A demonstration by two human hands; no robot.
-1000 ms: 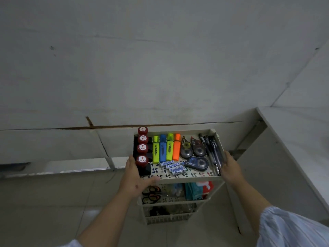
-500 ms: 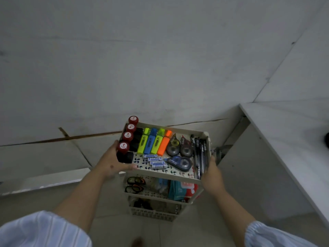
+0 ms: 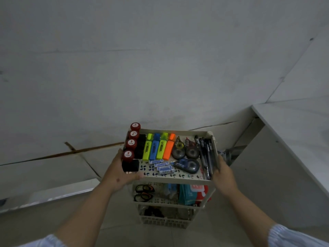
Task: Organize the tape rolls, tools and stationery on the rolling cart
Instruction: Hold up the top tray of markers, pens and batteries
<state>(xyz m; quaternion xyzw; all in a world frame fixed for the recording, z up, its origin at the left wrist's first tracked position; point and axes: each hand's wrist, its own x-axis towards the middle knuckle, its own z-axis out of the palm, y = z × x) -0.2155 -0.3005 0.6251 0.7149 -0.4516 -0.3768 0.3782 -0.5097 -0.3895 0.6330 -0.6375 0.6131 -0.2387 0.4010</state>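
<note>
A cream rolling cart (image 3: 178,180) with three tiers stands on the floor in front of me. Its top tray holds a row of red-capped stamps (image 3: 131,144), several highlighters (image 3: 159,148), three correction tape dispensers (image 3: 188,164), small white boxes (image 3: 162,166) and dark pens (image 3: 205,154). My left hand (image 3: 121,173) grips the tray's left front corner, thumb on the rim. My right hand (image 3: 223,173) grips the tray's right edge. The middle tier shows scissors (image 3: 143,192) and teal and red packets (image 3: 193,193).
A white wall (image 3: 160,68) rises right behind the cart. A white desk (image 3: 295,125) stands to the right, its side panel close to the cart. Tiled floor (image 3: 44,220) lies open to the left.
The cart has shifted across the view with both hands still on the top tray. My view swung from side to side. My grip has not changed.
</note>
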